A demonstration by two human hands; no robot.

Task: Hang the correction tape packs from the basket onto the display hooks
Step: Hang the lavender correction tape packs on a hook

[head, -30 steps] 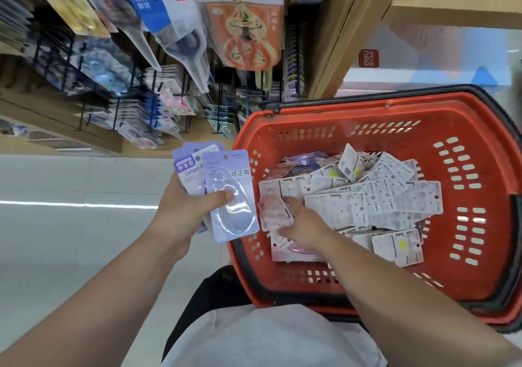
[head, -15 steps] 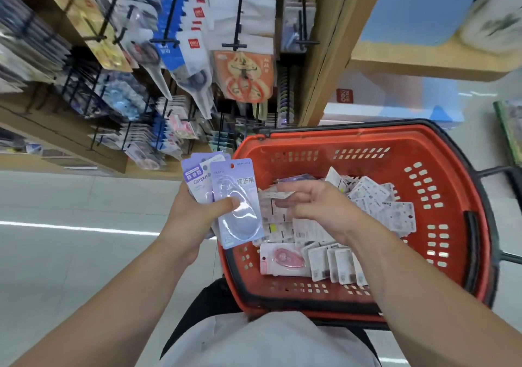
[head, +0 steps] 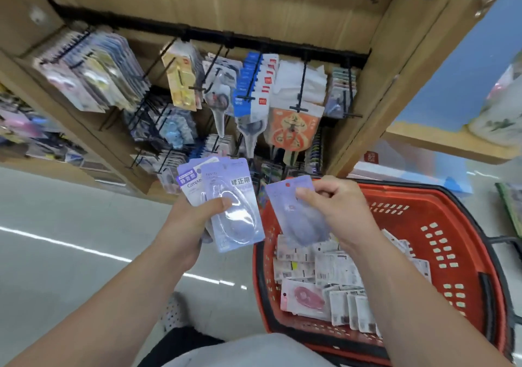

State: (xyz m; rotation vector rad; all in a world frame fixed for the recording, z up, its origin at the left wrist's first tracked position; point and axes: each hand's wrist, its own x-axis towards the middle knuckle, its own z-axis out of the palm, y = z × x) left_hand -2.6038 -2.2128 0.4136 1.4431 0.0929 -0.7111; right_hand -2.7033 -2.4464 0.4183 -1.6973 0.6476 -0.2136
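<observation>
In the left hand (head: pixel 195 219), the rear pack (head: pixel 189 186) carries the word "Campus" under a purple band reading 静音型. The front pack (head: pixel 237 219) reads 修正带 in white at its upper right, and the smaller print beside it is too fine to read. The pack (head: pixel 296 214) pinched by the right hand (head: pixel 339 208) is too blurred to read. On the far display, the blue and white hanging cards (head: pixel 255 95) bear small red squares that look like the "deli" logo. The loose packs (head: pixel 333 265) in the red basket (head: pixel 409 195) show barcodes, none legible.
</observation>
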